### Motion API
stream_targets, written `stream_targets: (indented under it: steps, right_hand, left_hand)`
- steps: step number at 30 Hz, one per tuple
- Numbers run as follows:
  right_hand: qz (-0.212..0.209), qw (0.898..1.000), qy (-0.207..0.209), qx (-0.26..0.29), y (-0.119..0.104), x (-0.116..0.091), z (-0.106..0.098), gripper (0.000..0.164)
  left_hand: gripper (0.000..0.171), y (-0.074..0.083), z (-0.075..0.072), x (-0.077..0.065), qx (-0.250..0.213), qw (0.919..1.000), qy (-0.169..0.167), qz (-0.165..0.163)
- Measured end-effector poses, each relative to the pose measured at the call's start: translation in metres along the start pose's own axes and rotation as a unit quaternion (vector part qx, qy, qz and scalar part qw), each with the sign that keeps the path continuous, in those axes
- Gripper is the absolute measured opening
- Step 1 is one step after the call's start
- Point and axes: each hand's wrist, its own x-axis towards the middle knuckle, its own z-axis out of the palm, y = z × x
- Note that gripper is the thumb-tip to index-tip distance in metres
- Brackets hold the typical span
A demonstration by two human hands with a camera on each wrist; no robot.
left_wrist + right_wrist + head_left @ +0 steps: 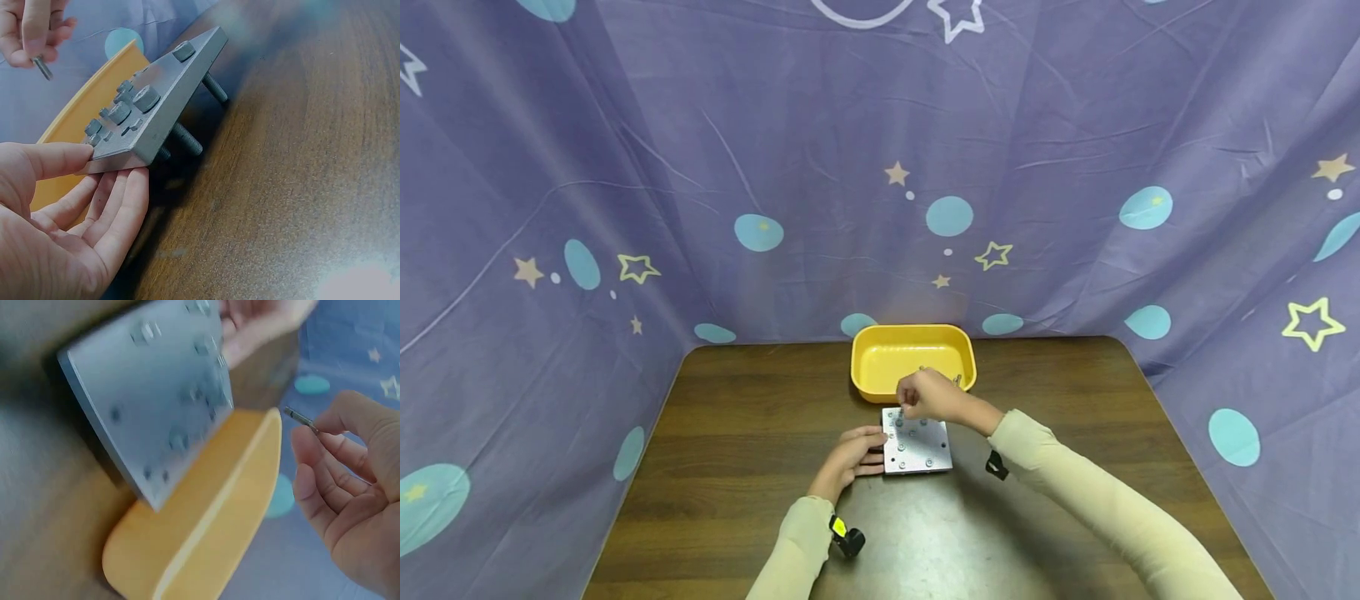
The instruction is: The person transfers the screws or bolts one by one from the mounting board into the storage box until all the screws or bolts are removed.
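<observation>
A square silver metal plate (934, 450) stands raised off the table, with several bolts (147, 98) set in it and their threaded shanks (187, 139) sticking out below. My left hand (852, 454) grips its left edge, thumb on top and fingers beneath. Above the plate's far edge, my right hand (931, 394) pinches a small metal screw (300, 417) between thumb and forefinger. In the left wrist view, the screw's tip points down and it is apart from the plate. A few bare holes (115, 414) show in the plate, which is blurred in the right wrist view.
Right behind the plate is a yellow plastic bin (880, 333) with a few small metal pieces (957, 380) at its right side. Both stand on a brown wooden table (737, 450). A purple patterned curtain (820, 275) encloses the back and sides.
</observation>
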Motion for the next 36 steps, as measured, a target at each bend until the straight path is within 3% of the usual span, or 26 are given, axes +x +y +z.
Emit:
stream_targets:
  steps: [8,16,24,30,36]
  right_hand:
    - [0.040,0.999,0.015,0.021,0.027,0.016,-0.035,0.012]
    - [0.075,0.997,-0.017,-0.028,0.050,0.026,-0.052,0.012]
    - [0.166,0.983,-0.069,-0.020,0.070,0.036,-0.065,0.008]
    - [0.209,0.972,-0.100,-0.032,0.074,0.044,-0.072,0.009]
    - [0.243,0.962,-0.123,-0.040,0.077,0.053,-0.066,0.008]
  left_hand:
    - [0.048,-0.001,-0.002,0.003,-0.001,1.0000,-0.005,-0.002]
    - [0.048,-0.001,-0.004,0.001,-0.004,1.0000,-0.008,-0.001]
    - [0.049,0.000,-0.003,0.000,-0.004,0.9999,-0.011,0.004]
    - [0.050,0.001,-0.002,0.000,-0.003,0.9998,-0.016,0.005]
    - [0.051,-0.001,-0.003,-0.001,0.000,0.9999,-0.014,-0.002]
